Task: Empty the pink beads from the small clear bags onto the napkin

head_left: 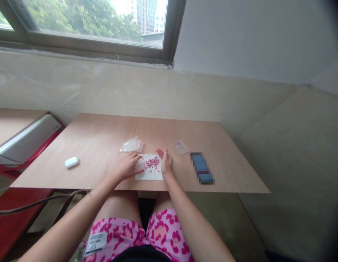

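A white sheet of paper lies near the front edge of a wooden table, with a cluster of several small pink beads on it. My left hand rests on the sheet's left side, fingers bent and pointing toward the beads. My right hand stands on its edge at the sheet's right side, fingers stretched out and together, just beside the beads. Neither hand holds anything that I can see.
Clear plastic bags lie behind the sheet, and a small bag with pink contents sits to the right. A blurred blue oblong object lies further right. A white oval case rests at left. A cable hangs below the table.
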The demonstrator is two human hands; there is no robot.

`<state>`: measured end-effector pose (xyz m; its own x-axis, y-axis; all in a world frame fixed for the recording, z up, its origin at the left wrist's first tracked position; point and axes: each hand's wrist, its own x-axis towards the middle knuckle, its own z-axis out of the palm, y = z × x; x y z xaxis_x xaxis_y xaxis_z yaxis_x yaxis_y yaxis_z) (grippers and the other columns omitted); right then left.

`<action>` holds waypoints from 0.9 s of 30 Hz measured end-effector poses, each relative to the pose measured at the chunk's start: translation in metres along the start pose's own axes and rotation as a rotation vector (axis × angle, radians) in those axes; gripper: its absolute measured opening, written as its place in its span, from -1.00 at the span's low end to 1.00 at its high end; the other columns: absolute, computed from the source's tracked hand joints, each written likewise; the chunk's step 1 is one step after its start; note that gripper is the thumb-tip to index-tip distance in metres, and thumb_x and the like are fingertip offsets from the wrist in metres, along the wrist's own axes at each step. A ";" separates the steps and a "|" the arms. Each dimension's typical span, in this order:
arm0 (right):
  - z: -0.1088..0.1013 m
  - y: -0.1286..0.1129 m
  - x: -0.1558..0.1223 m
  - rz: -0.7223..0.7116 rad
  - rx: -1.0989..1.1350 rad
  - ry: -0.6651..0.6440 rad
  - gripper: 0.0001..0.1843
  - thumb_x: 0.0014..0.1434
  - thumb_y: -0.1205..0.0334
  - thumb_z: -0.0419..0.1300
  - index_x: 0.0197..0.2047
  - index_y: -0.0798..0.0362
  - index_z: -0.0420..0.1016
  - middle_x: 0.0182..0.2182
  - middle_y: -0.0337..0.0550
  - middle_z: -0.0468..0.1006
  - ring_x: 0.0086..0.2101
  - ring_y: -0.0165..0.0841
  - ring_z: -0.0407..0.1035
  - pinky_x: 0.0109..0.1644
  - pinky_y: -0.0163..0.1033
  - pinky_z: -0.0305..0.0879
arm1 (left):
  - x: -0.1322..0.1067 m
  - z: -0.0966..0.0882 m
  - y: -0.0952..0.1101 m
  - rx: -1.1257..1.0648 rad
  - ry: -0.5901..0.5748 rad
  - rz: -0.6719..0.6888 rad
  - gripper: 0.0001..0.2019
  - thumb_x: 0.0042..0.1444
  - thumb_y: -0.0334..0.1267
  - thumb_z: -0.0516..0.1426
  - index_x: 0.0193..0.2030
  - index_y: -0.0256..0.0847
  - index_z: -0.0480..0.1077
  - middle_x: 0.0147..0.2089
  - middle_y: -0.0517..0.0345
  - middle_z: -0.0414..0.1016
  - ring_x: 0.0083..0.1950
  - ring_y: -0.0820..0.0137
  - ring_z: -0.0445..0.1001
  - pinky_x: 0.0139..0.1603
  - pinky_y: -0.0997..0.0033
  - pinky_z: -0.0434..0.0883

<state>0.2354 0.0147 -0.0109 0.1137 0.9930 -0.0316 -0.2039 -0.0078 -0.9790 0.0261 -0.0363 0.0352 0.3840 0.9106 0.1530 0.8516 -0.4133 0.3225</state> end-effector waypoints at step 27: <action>0.004 0.003 -0.016 -0.345 -0.443 -0.115 -0.48 0.51 -0.01 -0.12 -0.06 0.05 0.63 -0.09 0.02 0.68 -0.03 -0.19 0.55 0.09 -0.16 0.39 | 0.036 -0.055 -0.006 -0.107 -0.020 -0.036 -0.47 0.23 0.09 0.24 0.23 -0.17 0.47 0.10 -0.12 0.58 0.10 0.03 0.54 0.15 0.06 0.42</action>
<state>0.2292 -0.0005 -0.0128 -0.0101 0.9530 0.3029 0.2558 0.2953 -0.9205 0.0152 -0.0018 0.0901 0.3613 0.9245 0.1214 0.8227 -0.3773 0.4252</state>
